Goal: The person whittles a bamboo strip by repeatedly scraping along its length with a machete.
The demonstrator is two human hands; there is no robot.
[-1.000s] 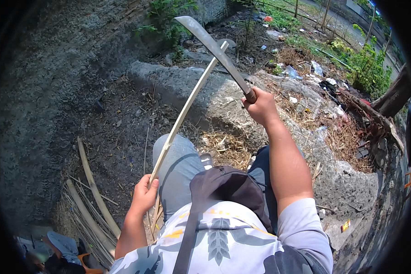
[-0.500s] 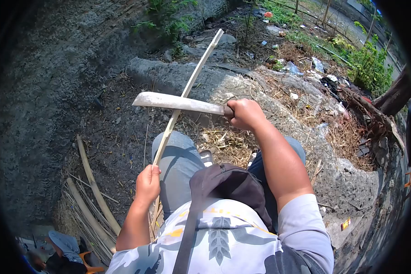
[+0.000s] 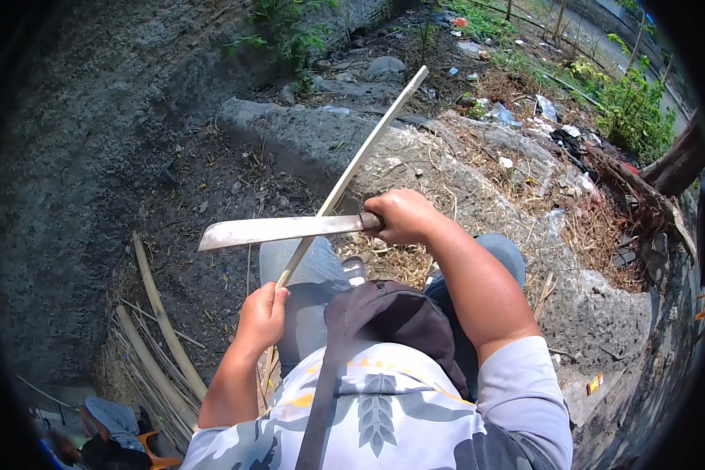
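Note:
My left hand (image 3: 262, 316) is closed around the lower part of a pale bamboo strip (image 3: 368, 146), which slants up and away to the right over my knee. In my right hand (image 3: 400, 216) is the dark handle of a machete (image 3: 278, 229), its broad blade pointing left. The blade lies across the strip, a short way above my left fist, and hides a small part of it. Fingers of both hands are wrapped tight.
Split bamboo lengths (image 3: 164, 313) lie on the ground at my left. A rough wall (image 3: 63, 196) rises beyond them. Ahead are a stone ledge (image 3: 290, 129), dry shavings and scattered litter. Another person (image 3: 113, 423) is at the lower left. A tree trunk (image 3: 677, 164) stands at right.
The machete has come down and left along the strip, nearer my left hand. The strip's far end has swung right, and my left hand has shifted slightly right.

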